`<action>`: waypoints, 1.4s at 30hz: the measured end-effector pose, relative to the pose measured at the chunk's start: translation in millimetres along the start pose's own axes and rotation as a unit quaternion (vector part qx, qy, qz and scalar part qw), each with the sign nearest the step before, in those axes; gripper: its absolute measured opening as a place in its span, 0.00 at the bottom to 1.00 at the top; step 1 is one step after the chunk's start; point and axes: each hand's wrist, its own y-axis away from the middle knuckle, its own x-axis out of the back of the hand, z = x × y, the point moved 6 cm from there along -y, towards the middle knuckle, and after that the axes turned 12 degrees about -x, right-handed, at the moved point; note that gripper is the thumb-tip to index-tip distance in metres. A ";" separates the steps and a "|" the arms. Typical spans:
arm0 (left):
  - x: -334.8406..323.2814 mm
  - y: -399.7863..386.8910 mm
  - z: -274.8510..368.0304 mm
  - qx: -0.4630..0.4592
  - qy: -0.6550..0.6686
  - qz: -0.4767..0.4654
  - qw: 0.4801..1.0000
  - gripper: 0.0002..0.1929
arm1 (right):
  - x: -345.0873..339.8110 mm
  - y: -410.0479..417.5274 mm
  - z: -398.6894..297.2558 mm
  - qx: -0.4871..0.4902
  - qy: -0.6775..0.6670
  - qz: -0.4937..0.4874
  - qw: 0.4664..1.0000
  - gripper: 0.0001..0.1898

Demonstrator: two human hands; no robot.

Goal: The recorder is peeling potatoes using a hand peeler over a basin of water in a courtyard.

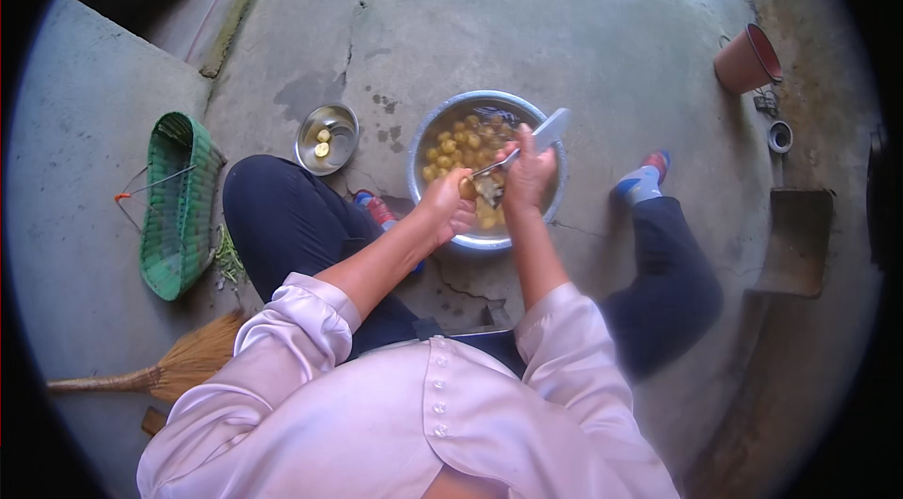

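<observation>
In front of me a round metal basin (pixel 413 167) holds water and several small yellow-brown potatoes (pixel 451 146). My left hand (pixel 446 208) is closed around one potato (pixel 467 188) over the near side of the basin. Gripped in my right hand (pixel 528 171) is a peeler-like tool (pixel 553 128) with a broad pale handle; its thin metal end meets the potato. Between and below the hands shows a pale and dark piece (pixel 488 190), perhaps peel; I cannot tell. Left of the basin, a small metal bowl (pixel 344 140) contains two peeled potato pieces (pixel 322 148).
At left stand a green woven basket (pixel 206 196) with a wire handle, some green plant scraps (pixel 227 255) and a straw broom (pixel 197 356). To the right are a reddish bucket (pixel 742 63), a small round container (pixel 779 138) and a dustpan-like scoop (pixel 797 241). Cracks run through the concrete floor (pixel 437 19).
</observation>
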 end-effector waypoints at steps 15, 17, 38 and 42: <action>-4.6 2.3 -5.6 0.008 -0.016 -0.019 1.000 0.23 | 19.0 -6.8 1.3 -0.095 -0.074 0.099 0.988 0.13; -2.1 -1.5 -7.0 0.007 -0.026 -0.016 1.000 0.23 | -3.3 0.7 3.5 -0.058 -0.045 0.007 0.997 0.13; -5.0 3.2 7.3 -0.063 -0.098 -0.015 0.993 0.22 | 12.3 -4.3 4.0 -0.120 -0.003 0.068 0.990 0.11; -2.7 -1.8 1.4 -0.061 -0.067 -0.019 0.996 0.21 | -12.6 3.6 -2.8 -0.035 -0.035 -0.045 0.998 0.11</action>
